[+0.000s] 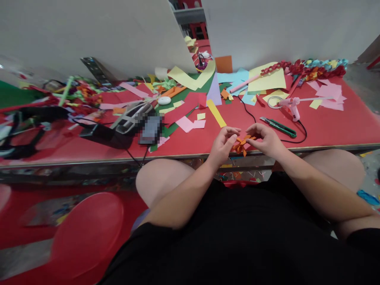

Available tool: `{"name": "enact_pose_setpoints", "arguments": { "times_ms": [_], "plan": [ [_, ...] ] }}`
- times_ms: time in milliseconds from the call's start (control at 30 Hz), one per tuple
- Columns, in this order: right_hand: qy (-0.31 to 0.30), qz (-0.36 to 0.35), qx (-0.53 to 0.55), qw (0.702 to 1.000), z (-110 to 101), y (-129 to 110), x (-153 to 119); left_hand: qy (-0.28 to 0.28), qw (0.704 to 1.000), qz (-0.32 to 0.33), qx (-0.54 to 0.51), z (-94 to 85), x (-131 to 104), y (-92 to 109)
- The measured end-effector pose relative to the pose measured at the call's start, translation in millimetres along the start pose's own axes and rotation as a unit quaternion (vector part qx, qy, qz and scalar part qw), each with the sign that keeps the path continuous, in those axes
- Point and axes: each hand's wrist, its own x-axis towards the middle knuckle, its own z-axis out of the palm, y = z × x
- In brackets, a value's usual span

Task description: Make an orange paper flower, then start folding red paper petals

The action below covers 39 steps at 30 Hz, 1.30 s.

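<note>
An orange paper flower (242, 146) with several narrow petals sits between my two hands, just above the front edge of the table. My right hand (264, 138) pinches its upper right side between thumb and fingers. On the other side my left hand (223, 144) curves in with thumb and fingers bent at the flower's left petals; the contact there is partly hidden. Just beyond the hands lies a yellow paper strip (216, 113). A green utility knife (279, 126) rests to the right of my right hand, its blade end pointing left.
A pink glue gun (291, 107) with a black cord stands on the red table (341, 126) at the right. Coloured paper pieces (187, 109) are spread about. To the left are a phone (151, 128) and a black box (102, 134). Paper garlands (317, 69) lie at the back right.
</note>
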Motion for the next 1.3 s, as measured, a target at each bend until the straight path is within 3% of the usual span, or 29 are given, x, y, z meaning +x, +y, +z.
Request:
{"name": "enact_pose_setpoints", "arguments": {
  "times_ms": [167,700,1300],
  "plan": [
    [-0.006,-0.018,-0.046,0.999,4,-8,-4,-0.059,0.996,-0.065,0.018,-2.8,1,2],
    [0.079,0.001,-0.067,0.995,15,-5,-6,0.011,0.997,-0.081,-0.006,3.1,1,-4],
    [0.097,-0.017,-0.076,0.992,15,-9,-7,0.015,0.996,-0.087,-0.022,5.3,-1,0]
  ]
}}
